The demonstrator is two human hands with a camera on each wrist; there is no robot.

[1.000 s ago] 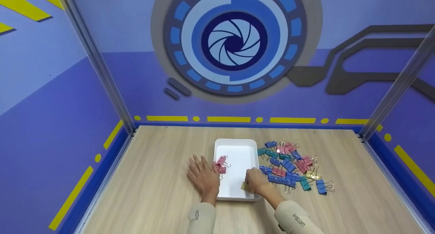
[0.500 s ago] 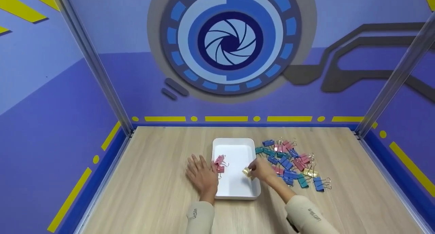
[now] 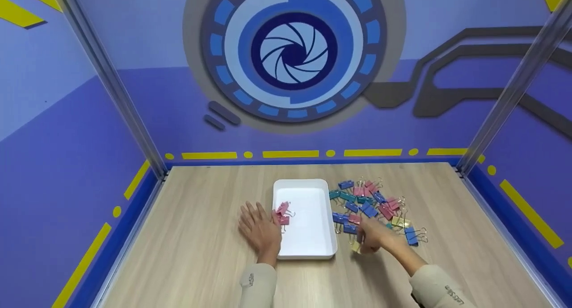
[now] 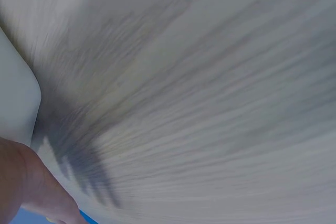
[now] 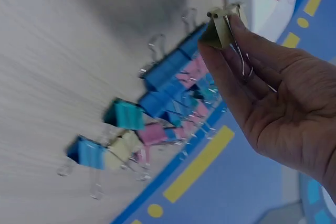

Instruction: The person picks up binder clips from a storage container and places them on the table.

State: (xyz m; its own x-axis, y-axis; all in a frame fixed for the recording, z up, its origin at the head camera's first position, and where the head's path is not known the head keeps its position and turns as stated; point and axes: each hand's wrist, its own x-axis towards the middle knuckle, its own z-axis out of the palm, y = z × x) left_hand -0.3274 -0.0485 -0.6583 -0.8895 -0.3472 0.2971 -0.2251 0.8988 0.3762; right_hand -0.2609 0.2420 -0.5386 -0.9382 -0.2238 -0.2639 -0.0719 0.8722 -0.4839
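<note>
My right hand (image 3: 374, 237) pinches a yellow binder clip (image 5: 223, 31) between thumb and fingers. In the head view, that clip sits right of the tray's near corner, at the near side of the clip pile. Fingers spread, my left hand (image 3: 260, 232) lies on the table against the left side of a white tray (image 3: 308, 256). A pink binder clip (image 3: 283, 208) is in the tray by its left wall, with another pink clip (image 3: 284, 220) close to the left thumb. The left wrist view catches only part of the left hand (image 4: 37, 182) beside the tray's corner.
Right of the tray spreads a pile of blue, green, pink and yellow binder clips; a blue clip (image 3: 411, 236) lies at its right end, near a yellow clip (image 3: 401, 222). Patterned wall panels (image 3: 214, 142) and metal posts (image 3: 505, 93) enclose the wooden table (image 3: 201, 209).
My right hand has lifted the yellow binder clip from inside the tray and carried it right, past the tray's edge. The left hand has stayed at the tray's left side.
</note>
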